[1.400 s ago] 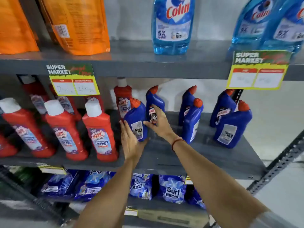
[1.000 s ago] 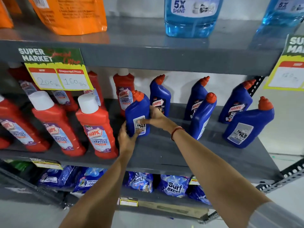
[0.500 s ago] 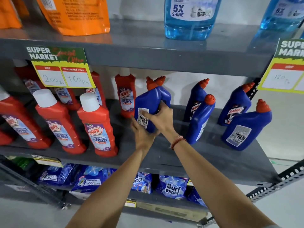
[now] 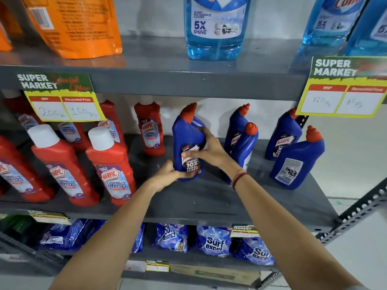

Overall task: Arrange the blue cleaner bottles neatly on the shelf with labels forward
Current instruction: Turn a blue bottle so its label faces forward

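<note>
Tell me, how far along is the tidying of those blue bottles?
Partway. Both hands, left and right, grip one blue bottle, its front label now forward. Two back bottles already show front labels. Left to do: the far-right bottle shows its back label, and the middle front bottle stands side-on.

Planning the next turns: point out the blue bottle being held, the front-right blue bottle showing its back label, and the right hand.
Held blue bottle (image 4: 186,132), head view, upper body.
Back-label blue bottle (image 4: 301,155), head view, body above white label.
Right hand (image 4: 211,151), head view, back of hand.
</note>
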### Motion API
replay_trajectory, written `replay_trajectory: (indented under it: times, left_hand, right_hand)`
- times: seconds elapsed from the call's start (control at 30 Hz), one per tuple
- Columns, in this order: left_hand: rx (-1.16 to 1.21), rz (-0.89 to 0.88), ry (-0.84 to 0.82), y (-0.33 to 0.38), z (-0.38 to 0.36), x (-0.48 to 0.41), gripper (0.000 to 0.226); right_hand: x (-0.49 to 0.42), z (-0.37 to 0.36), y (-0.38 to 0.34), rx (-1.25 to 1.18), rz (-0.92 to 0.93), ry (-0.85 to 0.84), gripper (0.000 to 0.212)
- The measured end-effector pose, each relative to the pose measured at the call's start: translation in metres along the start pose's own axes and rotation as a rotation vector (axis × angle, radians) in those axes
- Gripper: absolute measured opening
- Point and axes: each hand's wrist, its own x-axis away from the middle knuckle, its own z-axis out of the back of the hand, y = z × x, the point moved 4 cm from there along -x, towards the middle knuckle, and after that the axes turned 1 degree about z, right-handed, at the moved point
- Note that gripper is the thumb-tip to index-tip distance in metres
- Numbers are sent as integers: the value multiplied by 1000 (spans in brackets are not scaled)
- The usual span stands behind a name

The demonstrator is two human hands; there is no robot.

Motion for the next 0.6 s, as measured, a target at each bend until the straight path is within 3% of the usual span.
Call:
replay_trajectory:
  times: [0.3, 0.6]
  left_hand:
    - [-129, -38, 173, -11, 8, -9, 50]
    - [-191, 37, 172, -25, 6, -12, 44]
  right_hand:
    - [4, -20, 13, 188, 54, 66, 65]
    - [8, -15, 25, 217, -31, 97, 58]
